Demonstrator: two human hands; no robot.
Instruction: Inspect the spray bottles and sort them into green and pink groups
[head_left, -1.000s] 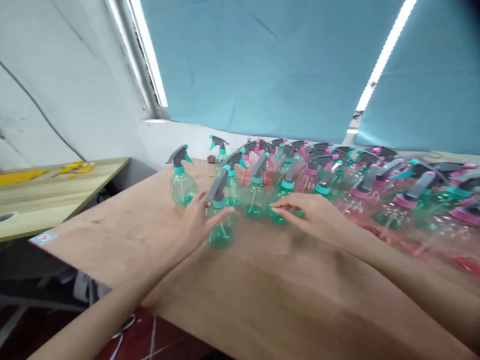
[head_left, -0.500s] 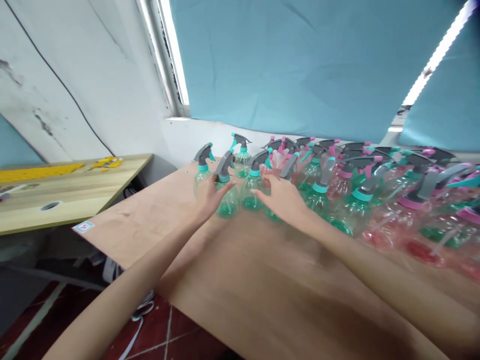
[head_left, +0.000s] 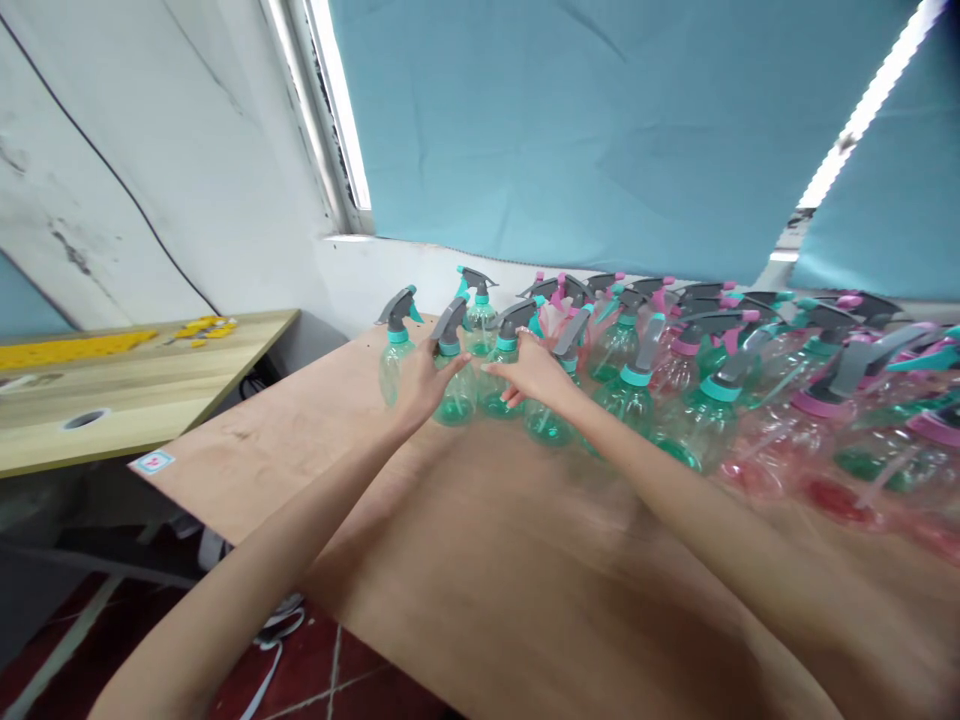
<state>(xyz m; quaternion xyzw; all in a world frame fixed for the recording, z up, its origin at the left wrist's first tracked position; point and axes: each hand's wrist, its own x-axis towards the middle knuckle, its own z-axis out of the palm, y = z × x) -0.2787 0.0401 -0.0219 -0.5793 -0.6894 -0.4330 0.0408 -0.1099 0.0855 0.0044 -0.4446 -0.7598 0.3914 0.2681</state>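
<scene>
My left hand (head_left: 424, 378) is wrapped around the side of a clear spray bottle (head_left: 454, 405) with a green base, turquoise collar and grey trigger head. Its thumb lies across the bottle's front, and most of its fingers are hidden. My right hand (head_left: 536, 372) is at the right side of a neighbouring green spray bottle (head_left: 496, 400), thumb and fingers apart; whether it touches the bottle I cannot tell. Behind my left hand stands another green bottle (head_left: 394, 372), with one more (head_left: 481, 320) farther back. A green bottle (head_left: 551, 425) stands below my right wrist.
Many green and pink spray bottles (head_left: 701, 425) crowd the right side of the brown tabletop (head_left: 450, 560). A pale wooden desk (head_left: 150, 400) with yellow pieces (head_left: 206, 328) stands at left. A blue covering (head_left: 562, 130) hangs behind over the window.
The bottle at my left hand has shifted slightly right, closer to its neighbour. My right hand has moved left, and its fingers now show in front of that neighbouring bottle.
</scene>
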